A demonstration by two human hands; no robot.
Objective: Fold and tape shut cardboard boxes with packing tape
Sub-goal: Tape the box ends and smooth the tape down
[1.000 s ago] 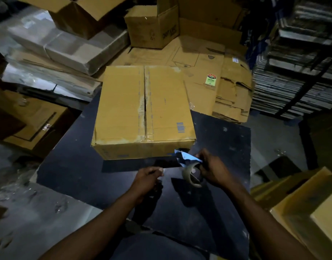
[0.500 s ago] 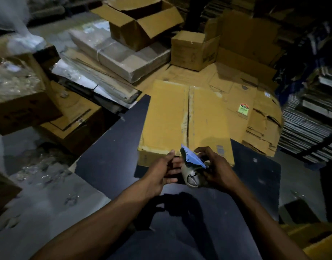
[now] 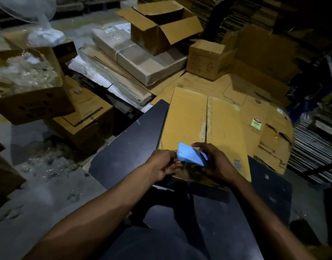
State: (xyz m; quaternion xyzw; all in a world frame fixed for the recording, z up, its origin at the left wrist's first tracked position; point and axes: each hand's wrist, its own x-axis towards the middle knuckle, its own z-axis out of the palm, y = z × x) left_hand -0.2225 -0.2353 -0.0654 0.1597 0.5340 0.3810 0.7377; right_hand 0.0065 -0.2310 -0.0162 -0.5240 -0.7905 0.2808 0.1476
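A closed yellow cardboard box (image 3: 185,121) lies on the dark table (image 3: 127,152), its two top flaps meeting along a centre seam. At the box's near edge my right hand (image 3: 217,164) grips a tape dispenser (image 3: 191,156) with a blue guard; the roll beneath it is blurred and mostly hidden. My left hand (image 3: 161,164) is at the dispenser's left side, fingers reaching to it. Whether those fingers pinch the tape end is too blurred to tell.
Flattened cartons (image 3: 270,128) are piled behind and right of the box. An open carton (image 3: 159,29) sits on a wrapped bundle (image 3: 135,55) at the back. Boxes of clear plastic (image 3: 28,85) stand left. Stacked sheets (image 3: 315,151) fill the right.
Both hands have moved forward from the table in front of the box up onto its near edge. My left hand has closed in on the dispenser. The camera has swung left.
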